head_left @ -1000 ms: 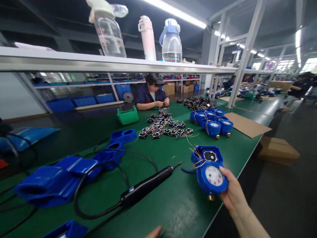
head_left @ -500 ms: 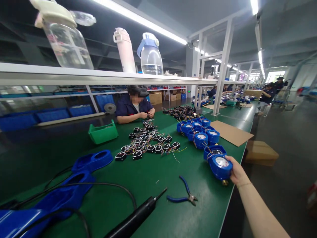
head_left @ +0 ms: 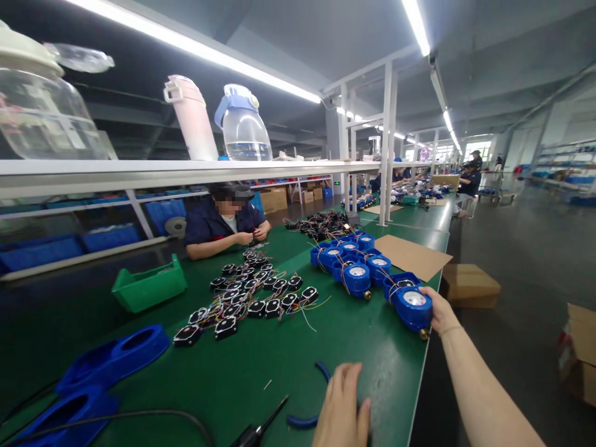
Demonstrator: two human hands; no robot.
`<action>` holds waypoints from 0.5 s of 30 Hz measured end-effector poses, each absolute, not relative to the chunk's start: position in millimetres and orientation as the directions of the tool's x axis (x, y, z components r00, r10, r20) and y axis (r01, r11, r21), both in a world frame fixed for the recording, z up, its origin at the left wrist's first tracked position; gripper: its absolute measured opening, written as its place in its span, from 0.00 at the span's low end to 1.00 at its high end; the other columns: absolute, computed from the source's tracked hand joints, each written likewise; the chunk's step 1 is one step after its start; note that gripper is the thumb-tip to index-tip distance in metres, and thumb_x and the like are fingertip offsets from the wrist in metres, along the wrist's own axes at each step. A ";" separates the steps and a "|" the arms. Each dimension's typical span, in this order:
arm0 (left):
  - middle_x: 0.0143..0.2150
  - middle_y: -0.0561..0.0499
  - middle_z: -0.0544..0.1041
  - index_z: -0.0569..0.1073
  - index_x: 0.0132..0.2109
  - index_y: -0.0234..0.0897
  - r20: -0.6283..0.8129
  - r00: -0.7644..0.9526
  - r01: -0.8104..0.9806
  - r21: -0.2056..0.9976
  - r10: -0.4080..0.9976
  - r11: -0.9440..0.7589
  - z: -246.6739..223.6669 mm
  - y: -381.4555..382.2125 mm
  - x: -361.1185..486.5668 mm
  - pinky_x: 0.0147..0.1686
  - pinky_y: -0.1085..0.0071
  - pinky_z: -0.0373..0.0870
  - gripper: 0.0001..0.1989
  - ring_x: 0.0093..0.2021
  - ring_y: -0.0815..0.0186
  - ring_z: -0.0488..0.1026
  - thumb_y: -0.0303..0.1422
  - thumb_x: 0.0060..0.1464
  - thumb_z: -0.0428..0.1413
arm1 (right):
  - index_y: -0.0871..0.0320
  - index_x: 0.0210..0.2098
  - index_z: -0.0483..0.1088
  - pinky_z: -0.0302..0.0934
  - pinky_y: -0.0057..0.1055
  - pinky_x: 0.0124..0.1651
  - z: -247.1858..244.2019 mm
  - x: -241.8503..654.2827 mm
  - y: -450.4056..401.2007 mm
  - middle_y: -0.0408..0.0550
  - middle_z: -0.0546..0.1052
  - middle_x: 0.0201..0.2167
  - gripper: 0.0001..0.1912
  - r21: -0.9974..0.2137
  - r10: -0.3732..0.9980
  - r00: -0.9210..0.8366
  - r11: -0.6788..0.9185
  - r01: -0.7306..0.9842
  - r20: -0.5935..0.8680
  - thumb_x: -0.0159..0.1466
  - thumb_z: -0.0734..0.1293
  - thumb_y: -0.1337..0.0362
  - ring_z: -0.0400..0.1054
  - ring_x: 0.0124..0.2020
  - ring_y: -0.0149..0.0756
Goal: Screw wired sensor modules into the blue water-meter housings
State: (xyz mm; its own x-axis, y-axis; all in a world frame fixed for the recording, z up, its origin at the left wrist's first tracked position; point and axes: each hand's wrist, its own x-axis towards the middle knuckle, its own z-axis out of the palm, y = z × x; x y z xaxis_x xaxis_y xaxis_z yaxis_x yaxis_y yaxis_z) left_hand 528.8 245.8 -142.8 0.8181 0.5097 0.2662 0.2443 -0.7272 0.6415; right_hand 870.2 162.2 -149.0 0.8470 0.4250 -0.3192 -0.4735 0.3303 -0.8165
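Note:
My right hand [head_left: 441, 309] grips a blue water meter [head_left: 413, 304] by its right side, near the table's right edge. The meter has a round white dial and a brass end. My left hand [head_left: 343, 406] is low in the middle, fingers stretched out, holding nothing visible. It covers most of the cutting pliers [head_left: 302, 422], leaving parts of the blue handles in sight. Left of them lies a black electric screwdriver [head_left: 254, 434] with a thin bit. Several more blue water meters [head_left: 356, 278] with thin wires stand beyond the held one.
Several black wired modules [head_left: 233, 298] lie across the green table [head_left: 298, 347]. A green bin [head_left: 149, 285], blue housings [head_left: 112, 360] and a cardboard sheet [head_left: 410, 256] are around. Opposite sits a co-worker [head_left: 223, 223]. Bottles [head_left: 244, 127] stand on the overhead shelf [head_left: 186, 172].
My left hand has come into view over the pliers. My right hand keeps its hold on the water meter, which is now closer to the other meters. The view has turned right.

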 end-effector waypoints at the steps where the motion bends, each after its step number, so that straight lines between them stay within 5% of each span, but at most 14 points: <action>1: 0.59 0.45 0.65 0.63 0.59 0.39 0.279 0.804 0.256 0.636 0.526 -0.728 -142.5 251.6 549.2 0.59 0.66 0.59 0.25 0.59 0.61 0.63 0.25 0.54 0.51 | 0.63 0.45 0.67 0.68 0.33 0.38 -146.2 880.6 162.0 0.49 0.72 0.40 0.13 -0.816 0.427 0.847 0.331 -0.473 -0.318 0.66 0.63 0.59 0.69 0.36 0.33; 7: 0.64 0.40 0.55 0.57 0.61 0.36 0.329 0.599 0.418 0.650 0.730 -0.635 -160.3 281.0 670.5 0.58 0.45 0.55 0.27 0.63 0.48 0.54 0.32 0.57 0.55 | 0.63 0.45 0.67 0.68 0.33 0.38 -140.8 936.6 171.1 0.48 0.72 0.39 0.14 -0.825 0.431 0.851 0.329 -0.459 -0.301 0.66 0.63 0.59 0.69 0.36 0.33; 15: 0.69 0.39 0.42 0.47 0.66 0.38 0.358 0.365 0.511 0.694 0.859 -0.507 -163.3 329.3 759.5 0.59 0.44 0.52 0.40 0.65 0.44 0.47 0.47 0.53 0.56 | 0.63 0.47 0.66 0.68 0.35 0.40 -140.8 1015.3 224.6 0.50 0.71 0.42 0.14 -0.840 0.514 0.803 0.256 -0.478 -0.301 0.66 0.63 0.60 0.69 0.39 0.35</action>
